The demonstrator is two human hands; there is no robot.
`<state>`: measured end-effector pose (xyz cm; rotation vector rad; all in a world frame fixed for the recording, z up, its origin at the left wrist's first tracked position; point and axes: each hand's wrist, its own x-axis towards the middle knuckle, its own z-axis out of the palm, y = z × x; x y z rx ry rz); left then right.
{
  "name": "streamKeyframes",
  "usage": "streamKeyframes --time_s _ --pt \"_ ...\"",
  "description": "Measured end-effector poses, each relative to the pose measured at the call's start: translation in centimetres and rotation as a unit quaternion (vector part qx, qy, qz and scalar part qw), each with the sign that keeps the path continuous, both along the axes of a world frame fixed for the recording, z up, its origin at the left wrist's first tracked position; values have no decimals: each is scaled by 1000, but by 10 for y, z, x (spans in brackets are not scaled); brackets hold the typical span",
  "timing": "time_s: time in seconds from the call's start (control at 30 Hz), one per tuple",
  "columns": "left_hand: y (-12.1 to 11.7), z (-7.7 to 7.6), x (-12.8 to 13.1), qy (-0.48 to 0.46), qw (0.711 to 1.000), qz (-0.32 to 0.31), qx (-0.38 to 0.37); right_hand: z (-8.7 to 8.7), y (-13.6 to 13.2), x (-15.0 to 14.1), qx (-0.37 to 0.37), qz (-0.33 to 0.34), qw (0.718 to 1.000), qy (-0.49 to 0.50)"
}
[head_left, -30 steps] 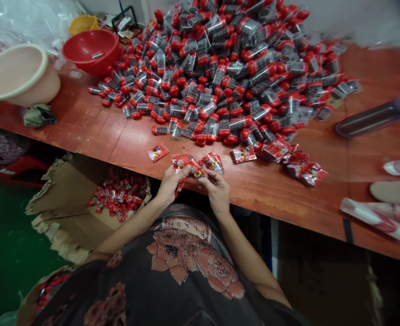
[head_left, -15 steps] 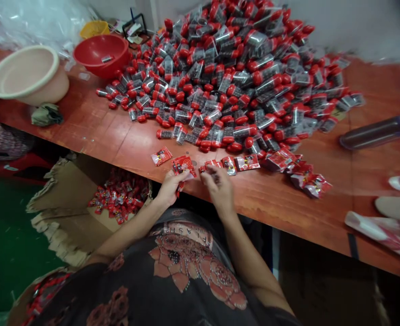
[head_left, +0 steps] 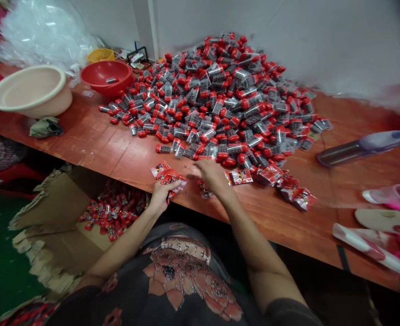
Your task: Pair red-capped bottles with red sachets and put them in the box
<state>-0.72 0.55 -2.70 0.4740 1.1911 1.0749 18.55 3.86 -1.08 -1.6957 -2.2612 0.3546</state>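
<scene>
My left hand [head_left: 161, 197] is shut on a few red foil sachets [head_left: 171, 181] at the table's front edge. My right hand [head_left: 213, 176], blurred by motion, reaches out over the table with nothing visible in it. Just below it lies a small red sachet [head_left: 205, 190], and another [head_left: 241, 176] lies to its right. Further right, more red sachets [head_left: 297, 197] lie in a loose heap. Beyond my hands rises a large pile of clear plastic capsules with red caps and dark contents [head_left: 213, 99].
An orange-red wooden table [head_left: 84, 149] holds a cream basin [head_left: 63, 86], a red bowl [head_left: 107, 88], and a grey and lilac flask [head_left: 366, 147]. A cardboard box [head_left: 50, 203] of red sachets stands below the front edge. Pink and white footwear [head_left: 386, 222] lies at right.
My right hand has moved forward, away from my left, and no longer touches the sachets. My left hand still holds sachets. The whole view has tilted upward, showing more wall.
</scene>
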Motion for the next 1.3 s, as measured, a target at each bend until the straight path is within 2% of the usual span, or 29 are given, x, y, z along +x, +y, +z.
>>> streamKeyframes --time_s 0.07,0.13,0.23,0.33,0.43,0.5,0.57,0.63,0.7,0.8,0.97,1.3 --pt "4 4 -2 -25 999 11 -16 -2 23 16 37 -39 995 -83" --pt "7 8 -6 -58 998 18 -34 -7 42 29 54 -13 990 -126" --pt "8 11 -13 -92 995 12 -49 -15 59 39 88 40 987 -126" --pt "8 13 -17 -76 996 6 -47 -16 56 35 121 46 990 -52" --pt "6 15 -18 -63 996 20 -53 -9 34 16 113 -16 981 155" --pt "6 16 -16 -70 995 38 -61 -2 10 -1 56 -66 935 344" --pt "5 16 -15 -85 992 51 -72 3 -16 -18 -39 -83 866 492" --pt "5 17 -14 -112 989 45 -87 6 -41 -32 -133 -86 813 561" --pt "5 18 -13 -142 985 26 -98 6 -62 -43 -171 -96 789 582" --pt "4 21 -11 -160 980 8 -114 2 -81 -53 -151 -121 798 571" --pt "3 25 -5 -151 980 16 -129 -6 -88 -58 -98 -114 849 507" --pt "1 24 0 -111 989 30 -93 -10 -90 -59 -52 -102 875 470"
